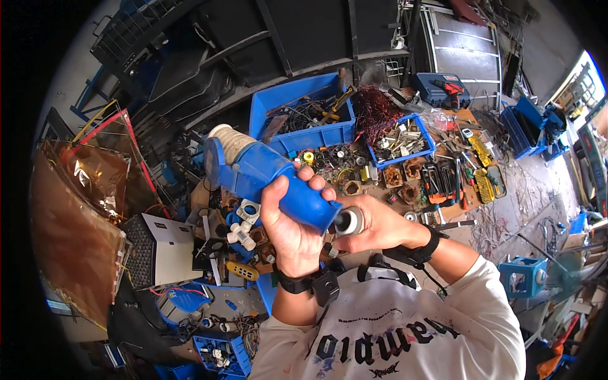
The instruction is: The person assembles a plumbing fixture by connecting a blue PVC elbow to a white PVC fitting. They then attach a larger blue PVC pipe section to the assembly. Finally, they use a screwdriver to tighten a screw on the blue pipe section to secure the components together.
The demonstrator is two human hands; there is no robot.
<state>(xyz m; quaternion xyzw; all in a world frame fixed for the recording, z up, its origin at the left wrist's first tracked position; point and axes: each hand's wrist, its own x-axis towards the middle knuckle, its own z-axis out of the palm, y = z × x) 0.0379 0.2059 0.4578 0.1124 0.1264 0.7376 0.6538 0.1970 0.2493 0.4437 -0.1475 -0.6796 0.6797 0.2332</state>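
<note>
In the middle of the head view, my left hand (288, 221) is wrapped round a blue industrial power connector (269, 180), held tilted above the bench. Its far upper end shows a beige ribbed part and a round blue flap. Close to the connector's lower end, my right hand (383, 221) is closed on a small white-grey ring-shaped fitting (349, 221) with a dark centre. Whether the fitting touches the connector's rim I cannot tell. Below my left hand lie white plastic pipe fittings (241, 234) and a yellow device (242, 271).
A blue crate of tools (304, 136) stands at the back, beside tangled dark red wire (373, 111). A blue tray (405, 158) holds metal parts. Pliers and hex keys (440, 180) lie to the right. A speaker-like box (168, 250) and brown sheets (82, 234) stand left.
</note>
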